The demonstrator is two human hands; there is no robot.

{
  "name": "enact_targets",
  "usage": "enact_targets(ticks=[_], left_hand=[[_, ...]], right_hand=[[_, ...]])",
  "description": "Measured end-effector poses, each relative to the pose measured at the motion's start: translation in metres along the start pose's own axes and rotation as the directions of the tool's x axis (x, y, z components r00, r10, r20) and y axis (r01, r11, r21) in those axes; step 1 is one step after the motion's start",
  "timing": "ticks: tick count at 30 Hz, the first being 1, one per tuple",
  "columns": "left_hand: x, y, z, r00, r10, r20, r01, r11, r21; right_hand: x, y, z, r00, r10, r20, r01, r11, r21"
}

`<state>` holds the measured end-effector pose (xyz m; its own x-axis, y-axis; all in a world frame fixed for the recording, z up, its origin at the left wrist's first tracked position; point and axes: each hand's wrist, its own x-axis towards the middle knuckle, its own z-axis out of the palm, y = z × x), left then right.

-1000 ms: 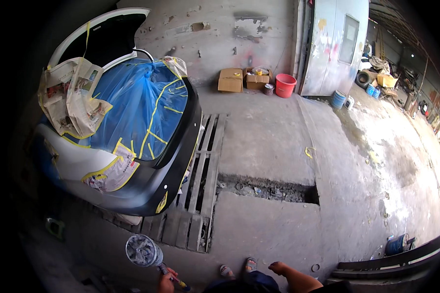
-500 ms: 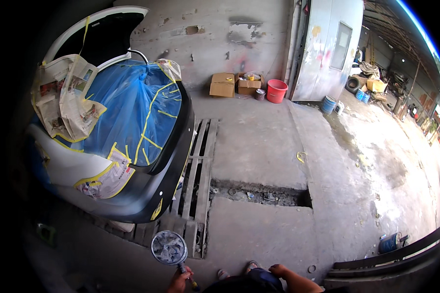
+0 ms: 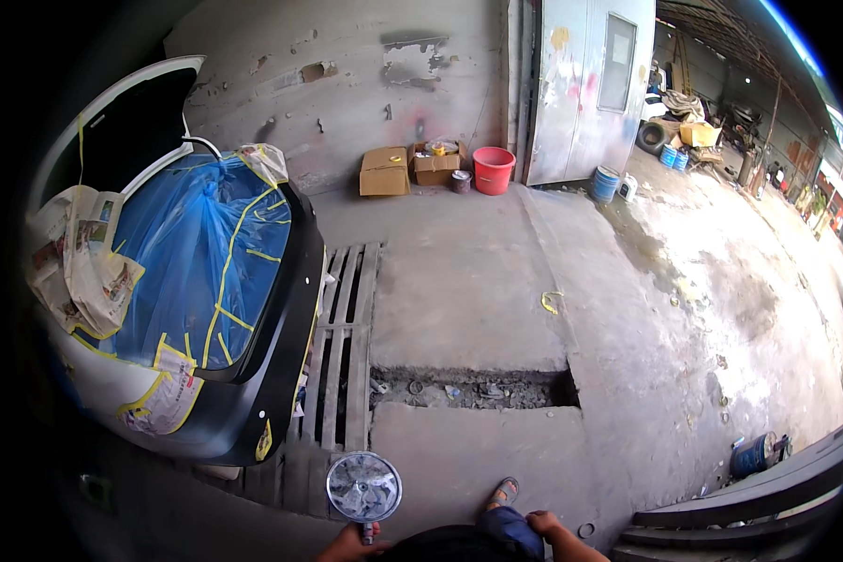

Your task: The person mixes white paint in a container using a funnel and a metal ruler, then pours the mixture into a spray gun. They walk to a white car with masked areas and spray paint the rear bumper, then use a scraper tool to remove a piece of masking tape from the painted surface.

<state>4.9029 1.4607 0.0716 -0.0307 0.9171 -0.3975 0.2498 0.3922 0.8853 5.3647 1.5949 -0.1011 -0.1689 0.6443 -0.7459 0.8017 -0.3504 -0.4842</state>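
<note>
We see a silvery-grey cup (image 3: 364, 487) mottled with whitish smears. The car (image 3: 108, 377) is white, shading through grey into black along its bumper (image 3: 286, 375). Its plastic sheet (image 3: 164, 272) is bright translucent blue, striped with yellow tape (image 3: 235, 318); the newspaper (image 3: 84, 267) is off-white with dark print and small coloured pictures. We find the bucket (image 3: 494, 173) pinkish red, the cardboard box (image 3: 384, 173) tan, the drum (image 3: 605, 185) blue, and the door (image 3: 579, 112) silver-grey, blotched pink and mustard. The wall (image 3: 244, 112) is grey with darker patches, our shorts (image 3: 515, 527) dark blue.

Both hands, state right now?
Left hand: closed, holding a cup-topped spray gun.
Right hand: nothing visible in it; open or closed, can't tell.
</note>
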Motion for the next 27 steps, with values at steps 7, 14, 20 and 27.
enact_targets(ticks=[7,14,20,27], left_hand=[[0.121,0.099,0.09,0.948,0.225,-0.224,-0.147,0.936,0.319],[0.289,0.225,0.203,0.976,0.185,0.116,-0.212,0.934,0.288],[0.399,0.296,0.281,0.901,0.193,0.388,-0.29,0.934,0.21],[0.525,0.362,0.325,0.804,0.187,0.564,-0.322,0.935,0.15]], right_hand=[[0.022,0.063,-0.113,0.996,0.037,-0.083,-0.039,0.999,-0.02],[0.041,0.084,-0.185,0.961,0.222,-0.165,-0.186,0.96,0.208],[0.075,0.083,-0.228,0.934,0.355,-0.03,-0.325,0.885,0.333],[0.166,0.043,-0.353,0.962,0.25,-0.112,-0.228,0.957,0.181]])
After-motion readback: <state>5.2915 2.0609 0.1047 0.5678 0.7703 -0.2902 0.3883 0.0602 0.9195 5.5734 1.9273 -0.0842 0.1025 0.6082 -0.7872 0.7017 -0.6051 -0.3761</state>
